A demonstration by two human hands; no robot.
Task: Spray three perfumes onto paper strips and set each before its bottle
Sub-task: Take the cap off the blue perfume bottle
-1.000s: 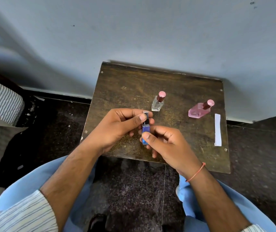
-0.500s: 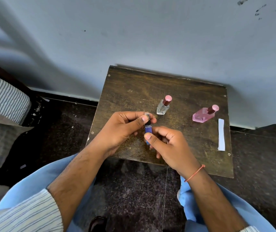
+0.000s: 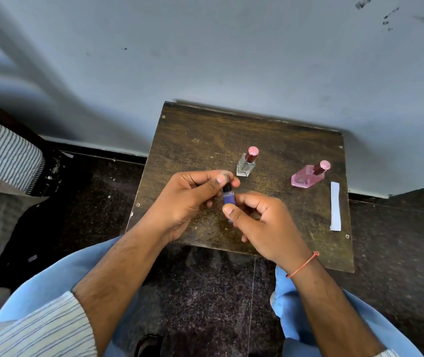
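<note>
Head view, looking down over the knees at a small dark wooden bench point(image 3: 205, 140) set against a pale blue wall point(image 3: 205, 52). Both hands meet above the bench's near half, just left of centre. Right hand point(image 3: 262, 225): its grip is pinched round the lower body of a small blue bottle point(image 3: 229, 198), thumb across the front, fingers curled behind; the bottle's base is hidden by the thumb. Left hand point(image 3: 187, 199): its grip is pinched at the bottle's dark top point(image 3: 227, 187), thumb and forefinger closed on it; cannot tell whether the cap is on or lifted free. Blue bottle stands roughly upright between the two hands, held above the bench. At 12 o'clock from the hands, near them, a clear glass bottle point(image 3: 245, 167) with a pink-topped dark red cap stands on the bench. At 2 o'clock, well apart from the hands, a pink bottle point(image 3: 306, 177) with a like cap stands near the bench's right edge. Just beside it, at its 4 o'clock, a white paper strip point(image 3: 335, 206) lies flat along the right edge, not touching the bottle. An orange thread point(image 3: 302, 265) circles the right wrist. Striped sleeve point(image 3: 41, 331) at 7 o'clock; dark speckled floor point(image 3: 200, 305) beneath.
</note>
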